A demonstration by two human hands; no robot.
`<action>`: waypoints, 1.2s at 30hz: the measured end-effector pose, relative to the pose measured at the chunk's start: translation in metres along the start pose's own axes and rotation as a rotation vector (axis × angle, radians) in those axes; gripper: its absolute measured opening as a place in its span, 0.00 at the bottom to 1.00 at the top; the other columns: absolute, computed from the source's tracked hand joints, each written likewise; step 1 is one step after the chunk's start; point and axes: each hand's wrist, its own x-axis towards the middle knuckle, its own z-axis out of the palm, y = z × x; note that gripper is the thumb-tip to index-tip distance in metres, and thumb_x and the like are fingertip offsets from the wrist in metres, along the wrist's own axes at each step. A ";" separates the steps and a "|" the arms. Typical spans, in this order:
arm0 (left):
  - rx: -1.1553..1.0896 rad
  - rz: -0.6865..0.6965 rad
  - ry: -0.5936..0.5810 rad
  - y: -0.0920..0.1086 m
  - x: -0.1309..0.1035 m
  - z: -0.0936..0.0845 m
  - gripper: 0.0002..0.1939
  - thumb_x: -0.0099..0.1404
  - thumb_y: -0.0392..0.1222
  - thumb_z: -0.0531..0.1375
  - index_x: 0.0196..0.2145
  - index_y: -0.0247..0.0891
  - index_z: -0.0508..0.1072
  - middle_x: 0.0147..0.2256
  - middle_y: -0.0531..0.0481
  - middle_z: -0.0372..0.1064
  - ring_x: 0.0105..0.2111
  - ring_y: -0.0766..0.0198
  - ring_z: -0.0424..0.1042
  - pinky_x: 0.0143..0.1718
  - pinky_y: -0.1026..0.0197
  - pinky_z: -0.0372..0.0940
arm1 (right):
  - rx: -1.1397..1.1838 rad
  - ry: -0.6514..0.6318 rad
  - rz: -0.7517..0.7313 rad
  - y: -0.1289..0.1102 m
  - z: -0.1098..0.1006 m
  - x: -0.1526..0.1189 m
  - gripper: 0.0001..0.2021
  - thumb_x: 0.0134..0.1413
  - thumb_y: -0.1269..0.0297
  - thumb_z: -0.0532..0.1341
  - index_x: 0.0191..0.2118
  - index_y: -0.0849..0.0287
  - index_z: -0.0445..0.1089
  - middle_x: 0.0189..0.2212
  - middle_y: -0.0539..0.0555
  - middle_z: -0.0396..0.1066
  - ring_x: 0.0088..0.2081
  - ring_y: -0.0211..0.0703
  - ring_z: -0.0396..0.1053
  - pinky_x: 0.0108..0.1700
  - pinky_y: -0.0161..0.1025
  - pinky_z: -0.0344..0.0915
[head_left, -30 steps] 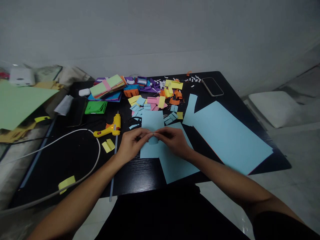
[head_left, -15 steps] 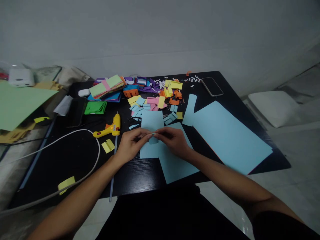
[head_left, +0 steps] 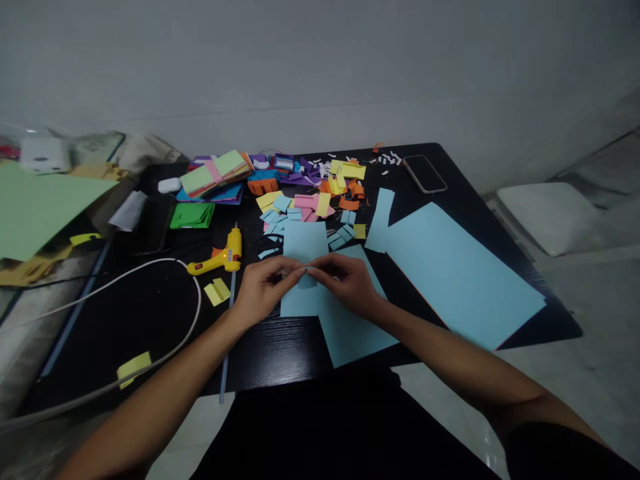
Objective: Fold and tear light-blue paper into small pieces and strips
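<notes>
Between my fingertips is a small piece of light blue paper (head_left: 307, 280), seen nearly edge-on at its top. My left hand (head_left: 263, 287) pinches its left end, thumb against fingers. From the other side my right hand (head_left: 347, 280) pinches the right end, so the two thumbs almost meet. Beneath the hands lies a light blue paper strip (head_left: 300, 305), partly over a larger light blue sheet (head_left: 353, 340). Left of my left hand rests a yellow glue gun (head_left: 227, 253) with a clear glue stick (head_left: 225, 363) reaching past the table edge.
Folded blue pieces (head_left: 343, 237) and a pink, yellow and orange pile (head_left: 313, 205) lie behind my hands. A stack of blue sheets (head_left: 465, 273) and a phone (head_left: 425, 173) are to the right. A white cable (head_left: 197, 300) loops at left; a green packet (head_left: 193, 215) lies behind.
Both hands keep their pinch on the small blue paper in nearly the same spot. The view has shifted very slightly; nothing else has visibly moved.
</notes>
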 end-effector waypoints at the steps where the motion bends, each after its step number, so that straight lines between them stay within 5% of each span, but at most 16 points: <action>1: 0.005 0.006 0.004 0.000 0.000 0.000 0.08 0.68 0.45 0.67 0.38 0.38 0.83 0.32 0.50 0.81 0.29 0.66 0.76 0.32 0.65 0.71 | 0.000 0.000 0.001 0.000 0.000 0.000 0.08 0.59 0.58 0.71 0.38 0.57 0.81 0.33 0.53 0.82 0.32 0.40 0.78 0.37 0.37 0.74; 29: 0.084 0.199 0.028 -0.005 0.004 -0.003 0.02 0.68 0.39 0.68 0.37 0.39 0.83 0.32 0.49 0.78 0.33 0.63 0.75 0.35 0.62 0.69 | -0.228 0.039 -0.108 -0.002 -0.003 0.003 0.09 0.62 0.57 0.69 0.38 0.56 0.81 0.31 0.52 0.76 0.32 0.40 0.72 0.37 0.38 0.70; 33: 0.125 0.203 0.083 -0.007 0.001 -0.001 0.04 0.68 0.39 0.69 0.40 0.40 0.85 0.32 0.50 0.79 0.31 0.65 0.75 0.32 0.64 0.68 | -0.153 0.019 0.020 -0.003 -0.002 0.001 0.12 0.62 0.53 0.69 0.40 0.56 0.81 0.20 0.46 0.71 0.21 0.35 0.66 0.27 0.35 0.65; 36: 0.121 0.160 0.085 -0.006 -0.001 0.000 0.05 0.68 0.39 0.68 0.41 0.39 0.85 0.30 0.51 0.81 0.26 0.68 0.74 0.28 0.67 0.67 | 0.027 -0.035 0.133 -0.001 0.000 0.000 0.15 0.60 0.49 0.69 0.42 0.57 0.79 0.22 0.47 0.75 0.20 0.35 0.69 0.24 0.33 0.66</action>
